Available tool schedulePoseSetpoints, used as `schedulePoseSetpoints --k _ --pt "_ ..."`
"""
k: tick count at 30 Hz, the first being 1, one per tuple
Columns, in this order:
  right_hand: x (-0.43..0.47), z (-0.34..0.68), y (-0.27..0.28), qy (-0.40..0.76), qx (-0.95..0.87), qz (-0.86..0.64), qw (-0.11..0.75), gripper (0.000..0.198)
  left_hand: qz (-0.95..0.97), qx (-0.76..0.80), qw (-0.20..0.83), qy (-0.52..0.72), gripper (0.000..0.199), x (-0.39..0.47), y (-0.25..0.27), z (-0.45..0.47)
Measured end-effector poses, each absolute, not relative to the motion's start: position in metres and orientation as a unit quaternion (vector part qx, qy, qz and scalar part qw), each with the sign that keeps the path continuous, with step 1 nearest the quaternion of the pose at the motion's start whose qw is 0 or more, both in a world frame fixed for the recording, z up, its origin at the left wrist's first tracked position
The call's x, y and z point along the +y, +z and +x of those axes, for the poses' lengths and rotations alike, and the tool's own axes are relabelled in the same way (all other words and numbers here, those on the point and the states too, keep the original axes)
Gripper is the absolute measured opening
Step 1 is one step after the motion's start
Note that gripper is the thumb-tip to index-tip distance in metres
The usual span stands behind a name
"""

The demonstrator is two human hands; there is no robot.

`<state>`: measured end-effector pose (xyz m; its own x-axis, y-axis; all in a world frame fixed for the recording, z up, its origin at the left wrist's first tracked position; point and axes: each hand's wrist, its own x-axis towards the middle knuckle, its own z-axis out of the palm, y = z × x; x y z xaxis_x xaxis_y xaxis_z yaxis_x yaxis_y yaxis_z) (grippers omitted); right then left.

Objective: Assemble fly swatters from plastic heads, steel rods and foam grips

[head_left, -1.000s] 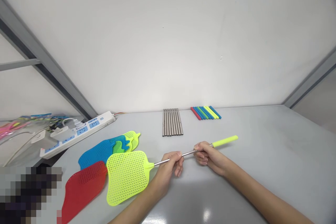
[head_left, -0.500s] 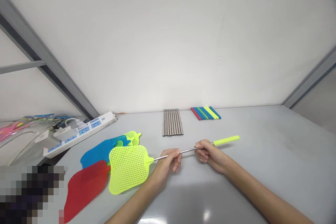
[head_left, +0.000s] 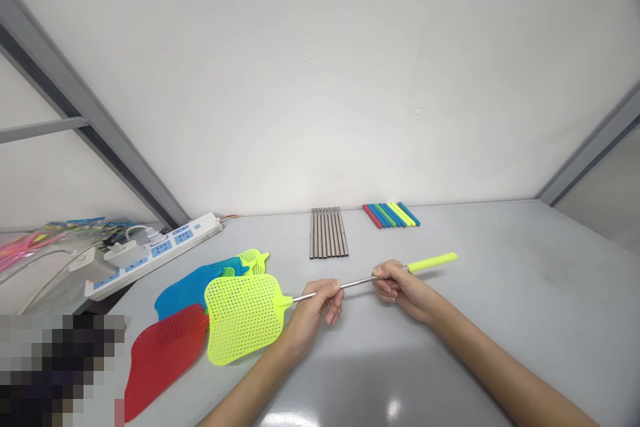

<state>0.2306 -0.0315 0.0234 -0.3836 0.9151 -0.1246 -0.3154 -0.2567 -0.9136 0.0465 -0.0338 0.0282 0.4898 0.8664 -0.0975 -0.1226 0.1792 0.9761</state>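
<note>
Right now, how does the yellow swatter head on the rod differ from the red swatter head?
The yellow swatter head is bright yellow; the red swatter head is red.
The yellow one is joined to a metal rod; the red one shows no rod.
The yellow one is held by that rod; the red one lies on the table.
Both are broad and perforated.

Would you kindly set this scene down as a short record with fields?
Left hand: pinching the rod
Right hand: on the rod beside the yellow grip
Rod's other end: yellow paddle
Lying left: red paddle, blue paddle, more paddles partly covered
At the back: metal tubes, coloured grips
Far left: power strip
</note>
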Motion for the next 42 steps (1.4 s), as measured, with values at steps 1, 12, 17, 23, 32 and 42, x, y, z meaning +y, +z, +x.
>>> schedulePoseSetpoints --k 1,12,17,23,32,42 --pt "-0.031 0.23 0.024 0.71 -0.43 -0.349 0.434 0.029 0.53 0.354 0.681 0.36 0.032 -0.033 0.028 0.046" --pt "-0.031 0.232 0.021 0.713 -0.425 -0.349 0.435 0.03 0.535 0.345 0.681 0.362 0.031 -0.029 0.024 0.044" --pt "-0.031 0.232 0.016 0.73 -0.398 -0.354 0.428 0.032 0.549 0.361 0.661 0.363 0.033 -0.03 0.017 0.046" --pt "-0.029 0.234 0.012 0.743 -0.4 -0.351 0.406 0.033 0.552 0.384 0.636 0.378 0.036 -0.033 0.014 0.048" --pt "-0.04 0.223 0.023 0.782 -0.377 -0.327 0.374 0.034 0.614 0.413 0.566 0.362 0.05 -0.039 0.018 0.047" --pt "-0.049 0.208 0.02 0.8 -0.389 -0.312 0.335 0.037 0.674 0.391 0.528 0.338 0.04 -0.045 0.013 0.049"
